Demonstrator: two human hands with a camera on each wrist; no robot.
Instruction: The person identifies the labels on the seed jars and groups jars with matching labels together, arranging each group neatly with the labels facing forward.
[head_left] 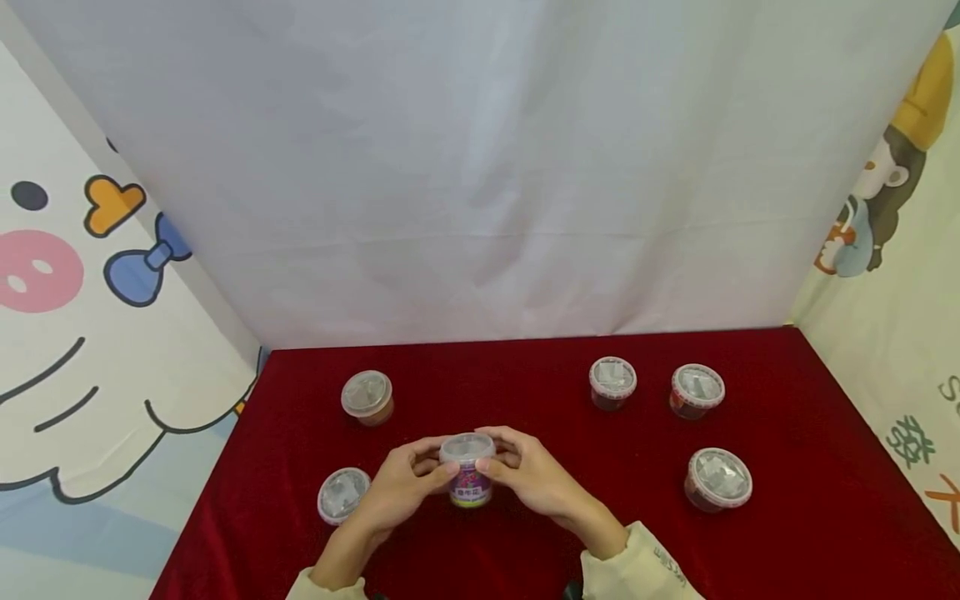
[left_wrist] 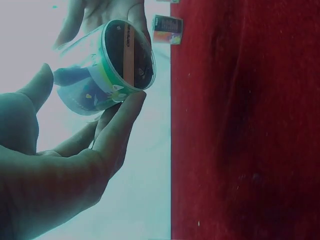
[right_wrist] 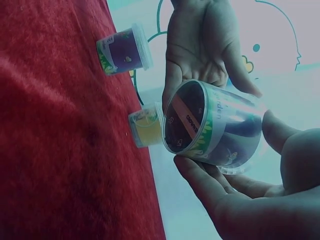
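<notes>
A left hand (head_left: 397,487) and a right hand (head_left: 536,475), fingers curled, hold a small clear-lidded plastic cup with a purple label (head_left: 467,471) between them, lifted above the red velvet tablecloth (head_left: 525,375); five similar lidded cups stand around it, the nearest (head_left: 343,495) just beside the left hand.

We take as landmark the small clear-lidded plastic cup with the purple label (head_left: 468,471), held above the red velvet tablecloth (head_left: 525,542) between our left hand (head_left: 401,492) and right hand (head_left: 534,477). Left of it, two lidded cups sit on the cloth, one behind (head_left: 367,397), one nearer (head_left: 343,495). Right of it sit three foil-lidded cups: two behind (head_left: 612,382) (head_left: 697,390), one level with it (head_left: 718,479).
</notes>
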